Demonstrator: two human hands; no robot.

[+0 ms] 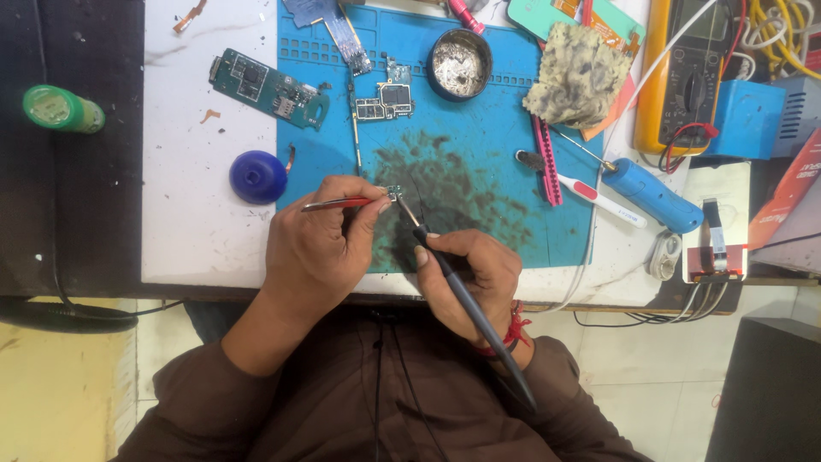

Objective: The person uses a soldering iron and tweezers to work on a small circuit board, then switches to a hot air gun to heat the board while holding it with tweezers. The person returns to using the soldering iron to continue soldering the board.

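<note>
On the blue mat (pixel 479 128), at the near edge of its dark stained patch, lies a tiny chip (pixel 396 194). The left hand (pixel 321 248) has its fingers closed narrowly round red-handled tweezers (pixel 338 204), whose tips meet the chip. The right hand (pixel 475 274) grips a soldering iron (pixel 462 295) like a pen, fingers wrapped tight, its tip touching the chip from the right. Farther up the mat sit a small board (pixel 385 98) and a round tin (pixel 460 62) of grey residue; a stained sponge (pixel 577 75) overlaps the mat's upper right corner. Left of the mat, on the white table (pixel 188 205), are a green board (pixel 269 87) and a blue cap (pixel 257 176). Right of the mat lie a toothbrush (pixel 590 192), a blue tool (pixel 654 195) and a yellow multimeter (pixel 688 73).
</note>
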